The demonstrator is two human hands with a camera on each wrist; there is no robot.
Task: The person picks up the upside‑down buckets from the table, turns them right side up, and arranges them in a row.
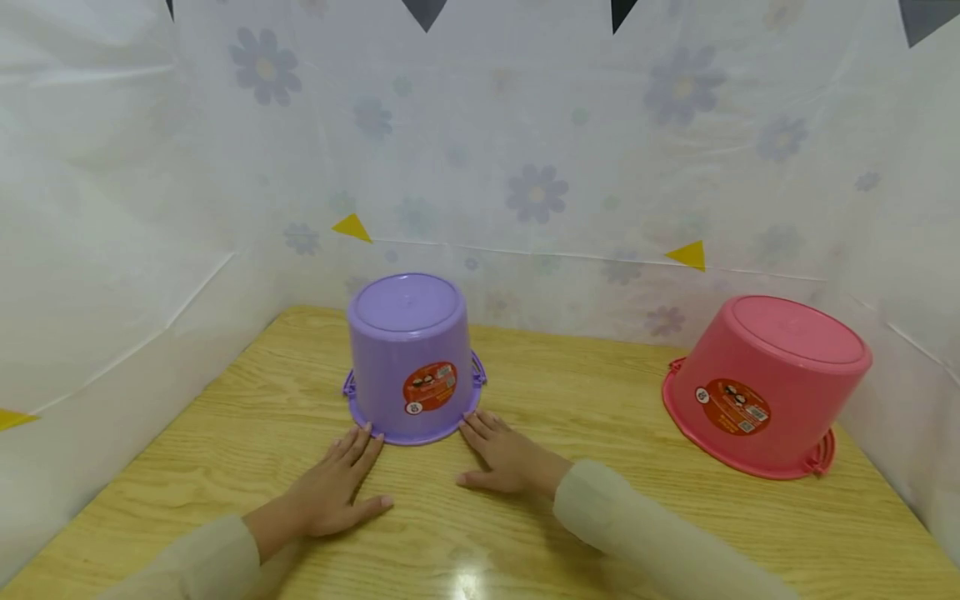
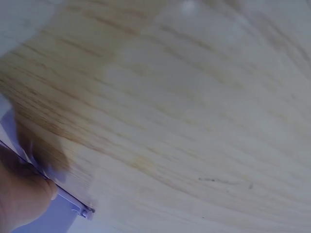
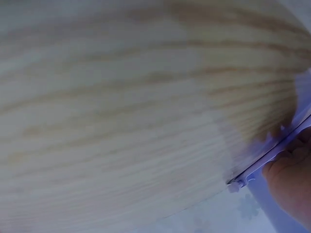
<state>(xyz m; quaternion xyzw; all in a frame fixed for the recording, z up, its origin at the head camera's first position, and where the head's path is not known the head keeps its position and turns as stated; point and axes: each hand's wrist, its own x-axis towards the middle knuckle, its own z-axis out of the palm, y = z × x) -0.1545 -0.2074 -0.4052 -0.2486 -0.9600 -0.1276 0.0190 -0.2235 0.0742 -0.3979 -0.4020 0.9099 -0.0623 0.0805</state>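
A purple bucket (image 1: pixel 382 367) stands upside down on the wooden table, its rim on the tabletop and a red label on its side. My left hand (image 1: pixel 333 483) lies with straight fingers, fingertips at the near left of the rim. On the near right of the rim are the fingertips of my right hand (image 1: pixel 506 454), its thumb spread away from the bucket. In the left wrist view the left hand (image 2: pixel 24 199) shows at the purple rim. The right wrist view has the right hand (image 3: pixel 291 179) beside the same rim, near a handle joint.
A red bucket (image 1: pixel 787 367), also upside down, stands at the right side of the wooden table (image 1: pixel 570 392). White sheeting with flowers (image 1: pixel 536 192) hangs behind and along both sides. Yellow triangle flags (image 1: pixel 686 255) hang along a line at the back.
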